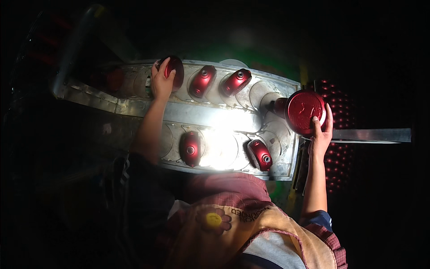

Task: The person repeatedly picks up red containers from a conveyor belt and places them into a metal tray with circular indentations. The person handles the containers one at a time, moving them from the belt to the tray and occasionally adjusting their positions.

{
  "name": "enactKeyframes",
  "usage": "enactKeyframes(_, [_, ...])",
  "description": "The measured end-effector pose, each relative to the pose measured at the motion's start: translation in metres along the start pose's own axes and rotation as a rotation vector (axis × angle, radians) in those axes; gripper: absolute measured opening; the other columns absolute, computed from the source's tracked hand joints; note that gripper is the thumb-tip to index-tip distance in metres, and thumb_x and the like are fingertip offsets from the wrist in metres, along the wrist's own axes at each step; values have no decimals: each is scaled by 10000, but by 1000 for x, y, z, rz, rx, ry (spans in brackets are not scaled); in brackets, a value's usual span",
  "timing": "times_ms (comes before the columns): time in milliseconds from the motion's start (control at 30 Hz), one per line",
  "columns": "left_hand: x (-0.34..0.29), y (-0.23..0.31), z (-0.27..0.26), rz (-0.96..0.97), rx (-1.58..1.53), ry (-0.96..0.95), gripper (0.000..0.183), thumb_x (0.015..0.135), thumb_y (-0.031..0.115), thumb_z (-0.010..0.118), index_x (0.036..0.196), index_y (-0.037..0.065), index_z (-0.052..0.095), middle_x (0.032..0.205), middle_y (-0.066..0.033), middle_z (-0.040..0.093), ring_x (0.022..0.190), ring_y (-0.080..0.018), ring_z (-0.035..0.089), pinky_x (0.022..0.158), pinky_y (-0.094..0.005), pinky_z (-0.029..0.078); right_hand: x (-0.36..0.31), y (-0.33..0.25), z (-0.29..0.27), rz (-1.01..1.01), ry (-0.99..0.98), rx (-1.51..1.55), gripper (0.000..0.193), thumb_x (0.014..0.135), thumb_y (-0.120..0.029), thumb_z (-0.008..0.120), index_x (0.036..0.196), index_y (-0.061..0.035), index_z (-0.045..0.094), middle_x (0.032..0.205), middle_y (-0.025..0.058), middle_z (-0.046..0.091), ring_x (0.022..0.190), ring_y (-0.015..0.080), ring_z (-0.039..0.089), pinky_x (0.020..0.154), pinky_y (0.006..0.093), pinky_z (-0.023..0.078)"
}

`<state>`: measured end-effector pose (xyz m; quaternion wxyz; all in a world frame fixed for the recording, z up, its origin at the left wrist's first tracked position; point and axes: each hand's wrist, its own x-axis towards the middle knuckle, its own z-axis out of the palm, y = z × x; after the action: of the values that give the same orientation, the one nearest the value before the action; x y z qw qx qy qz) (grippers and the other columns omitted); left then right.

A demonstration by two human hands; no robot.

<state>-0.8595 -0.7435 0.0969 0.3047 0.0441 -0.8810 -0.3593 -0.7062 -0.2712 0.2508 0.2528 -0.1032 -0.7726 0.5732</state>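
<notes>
My right hand [321, 132] grips a glossy red bottle [306, 112] beyond the right end of the conveyor, its round base tipped up toward me. The thumb lies on the base and the fingers wrap its rim. At the far left, my left hand [163, 80] closes round another red bottle [178, 74] on the far lane of the conveyor [179, 113]. Two more red bottles [203, 81] [236, 82] with small necks stand to its right. On the near lane are a red bottle [190, 149] left of the bright glare and a tilted-looking one [260, 154] near the bend.
The conveyor's overlapping plates [264, 96] curve round at the right inside a metal rim. A metal bar [371, 135] juts out to the right. Beside it, many small red shiny spots [336, 166] form rows. A metal frame [74, 54] rises at the far left. Darkness hides the surroundings.
</notes>
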Motion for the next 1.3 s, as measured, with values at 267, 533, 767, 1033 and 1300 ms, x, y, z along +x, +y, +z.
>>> enactKeyframes(267, [-10, -12, 19, -43, -52, -65, 495, 801, 154, 754, 1269, 263, 636, 1421, -81, 484, 1221, -342, 508, 1017, -421, 438, 8, 10, 87, -300, -95, -387, 607, 844, -46, 691, 1407, -205, 529, 1482, 189, 355, 1354, 299, 408, 1084, 356, 381])
enactKeyframes(533, [-98, 20, -118, -211, -172, -18, 457, 898, 238, 702, 1333, 157, 586, 1459, -160, 398, 1315, -335, 447, 1040, -464, 454, 34, 84, 153, -164, -140, -625, 679, 837, -167, 695, 1433, -386, 454, 1542, 129, 312, 1183, 374, 492, 996, 445, 457])
enactKeyframes(767, [-203, 81, -156, -175, -13, -12, 479, 798, 107, 750, 1261, 126, 628, 1423, -136, 470, 1272, -325, 476, 1053, -425, 410, 34, 141, 167, -312, -319, -809, 734, 849, -295, 727, 1476, -406, 363, 1513, 344, 190, 1324, 523, 303, 1073, 521, 362])
enactKeyframes(1033, [-298, 100, -78, -144, 39, 39, 449, 701, 44, 780, 1111, 222, 738, 1416, -38, 503, 1133, -271, 529, 928, -362, 462, 48, 156, 133, -309, -564, -787, 808, 809, -148, 750, 1484, -385, 374, 1537, 348, 176, 1380, 486, 308, 1133, 477, 271])
enactKeyframes(1300, [-312, 160, -68, -18, -46, -43, 450, 775, 68, 735, 1181, 259, 715, 1471, -125, 432, 1277, -317, 440, 1057, -408, 378, 3, 57, 39, -401, -597, -208, 541, 885, -34, 619, 1406, -96, 484, 1521, 183, 334, 1383, 319, 367, 1132, 409, 301])
